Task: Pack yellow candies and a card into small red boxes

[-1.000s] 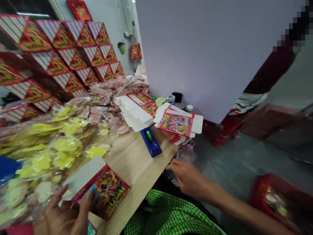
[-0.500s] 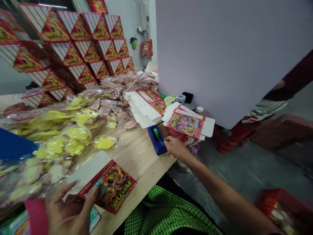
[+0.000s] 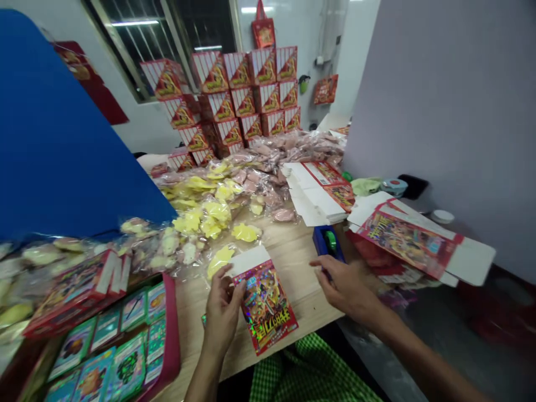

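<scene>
Head view: left hand (image 3: 221, 315) fingers closed on foil packet (image 3: 268, 310); right hand (image 3: 349, 287) open beside tape dispenser (image 3: 324, 241); boxes (image 3: 245, 92) built, stacked; flat blanks (image 3: 318, 192) remain.

**Bare arms above a green checked lap**
At six o'clock, green-and-white checked clothing (image 3: 312, 371) covers the lap; the left hand (image 3: 221, 310) and right hand (image 3: 349, 290) are bare, with forearms uncovered down to the frame's edge.

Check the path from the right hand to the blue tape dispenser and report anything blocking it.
Nothing visible stands in the way: the fingertips of the right hand lie right at the near end of the blue tape dispenser.
</scene>
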`<action>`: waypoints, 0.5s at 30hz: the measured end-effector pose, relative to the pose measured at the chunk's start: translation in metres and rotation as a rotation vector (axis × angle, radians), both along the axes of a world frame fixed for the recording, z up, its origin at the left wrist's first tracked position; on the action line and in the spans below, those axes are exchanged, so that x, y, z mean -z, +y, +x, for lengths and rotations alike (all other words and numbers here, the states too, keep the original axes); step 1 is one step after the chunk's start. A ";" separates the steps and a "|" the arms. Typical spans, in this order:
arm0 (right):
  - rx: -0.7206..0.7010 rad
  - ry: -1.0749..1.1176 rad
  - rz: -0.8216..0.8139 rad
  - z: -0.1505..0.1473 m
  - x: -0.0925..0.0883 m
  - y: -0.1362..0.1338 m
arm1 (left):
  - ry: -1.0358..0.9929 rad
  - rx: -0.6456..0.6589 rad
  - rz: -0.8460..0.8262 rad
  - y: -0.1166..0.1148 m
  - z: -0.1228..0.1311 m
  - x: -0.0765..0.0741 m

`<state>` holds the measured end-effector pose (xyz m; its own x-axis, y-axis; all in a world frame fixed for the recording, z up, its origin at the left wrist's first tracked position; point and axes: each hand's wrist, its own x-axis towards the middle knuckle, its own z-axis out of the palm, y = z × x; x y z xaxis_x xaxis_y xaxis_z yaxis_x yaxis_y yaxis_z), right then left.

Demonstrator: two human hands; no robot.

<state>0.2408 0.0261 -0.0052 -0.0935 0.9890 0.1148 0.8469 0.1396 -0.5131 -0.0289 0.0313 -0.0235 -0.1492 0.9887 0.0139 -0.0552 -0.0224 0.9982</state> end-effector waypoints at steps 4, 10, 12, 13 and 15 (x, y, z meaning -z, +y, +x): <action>-0.132 -0.249 -0.118 -0.033 -0.008 0.051 | 0.002 0.065 -0.175 0.009 -0.007 0.025; 0.012 -0.417 -0.170 -0.076 -0.008 0.159 | -0.081 0.002 -0.172 0.005 -0.009 0.061; 0.112 -0.415 -0.157 -0.085 -0.004 0.183 | -0.052 -0.009 -0.119 0.005 -0.010 0.071; 0.144 -0.398 -0.151 -0.088 -0.003 0.192 | -0.043 -0.011 -0.102 0.005 -0.011 0.074; 0.148 -0.328 -0.137 -0.090 -0.002 0.207 | -0.063 -0.010 -0.083 0.006 -0.013 0.078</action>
<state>0.1505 0.2328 -0.0031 0.0421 0.9986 -0.0315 0.9751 -0.0479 -0.2166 -0.0417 0.0378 -0.1017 -0.1575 0.9845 -0.0777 -0.1181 0.0594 0.9912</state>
